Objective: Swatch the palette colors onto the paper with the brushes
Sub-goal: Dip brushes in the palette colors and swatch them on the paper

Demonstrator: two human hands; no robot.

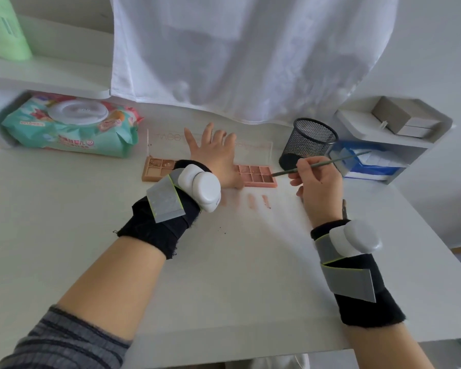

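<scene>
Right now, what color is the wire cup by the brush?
Black, seen clearly in the head view: the mesh cup.

Your left hand (pixel 216 153) hides the palette's (pixel 256 175) middle pans. The green bottle (pixel 4 27) is cut off at the top-left edge; its print is blurred.

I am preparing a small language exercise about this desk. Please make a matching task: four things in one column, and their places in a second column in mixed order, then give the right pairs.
Things:
1. brush
2. mesh cup
3. wipes pack
4. left hand

Places:
A. at the far left of the desk, under a shelf
B. spread flat over the middle of the palette
C. in the grip of the right hand, tip at the palette's right end
D. behind the right end of the palette, empty as far as I can see

Pairs: 1-C, 2-D, 3-A, 4-B
</scene>
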